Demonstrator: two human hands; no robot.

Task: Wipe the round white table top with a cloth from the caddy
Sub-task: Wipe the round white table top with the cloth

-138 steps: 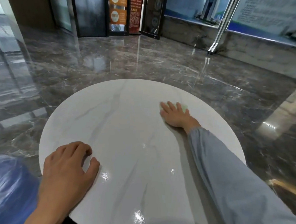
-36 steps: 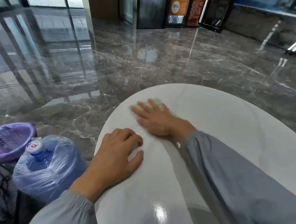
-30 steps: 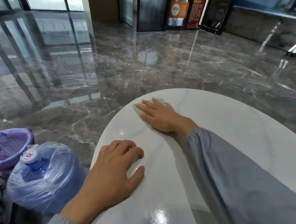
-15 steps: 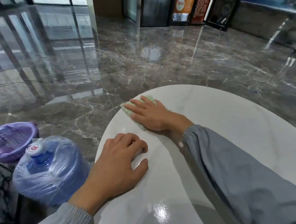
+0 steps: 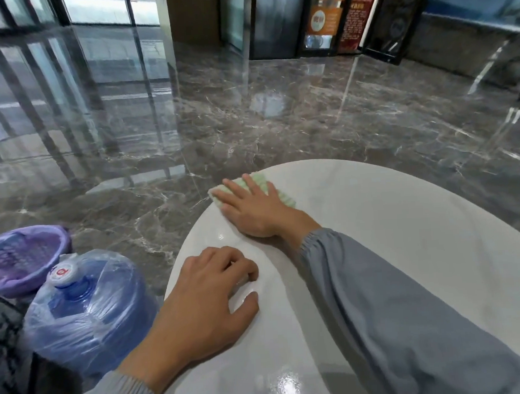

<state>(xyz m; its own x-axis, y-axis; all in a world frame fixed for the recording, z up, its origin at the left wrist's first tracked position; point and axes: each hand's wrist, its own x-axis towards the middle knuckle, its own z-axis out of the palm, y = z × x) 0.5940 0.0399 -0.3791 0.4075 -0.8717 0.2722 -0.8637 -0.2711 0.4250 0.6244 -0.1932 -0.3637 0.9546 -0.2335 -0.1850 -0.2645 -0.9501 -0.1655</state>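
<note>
The round white table top [image 5: 406, 224] fills the lower right of the head view. A pale green cloth [image 5: 262, 183] lies at its far left rim. My right hand [image 5: 253, 209] presses flat on the cloth with straight, spread fingers and covers most of it. My left hand [image 5: 198, 307] rests on the table near the left edge, fingers loosely curled on the surface and holding nothing. The caddy is not in view.
A blue water jug [image 5: 86, 311] wrapped in clear plastic stands on the floor left of the table. A purple basket [image 5: 19, 260] sits behind it. Glossy grey marble floor [image 5: 248, 121] surrounds the table. Dark doors and signs line the back wall.
My right hand has slid the cloth from the table's right side across to the far left rim. My left hand has stayed planted near the left edge.
</note>
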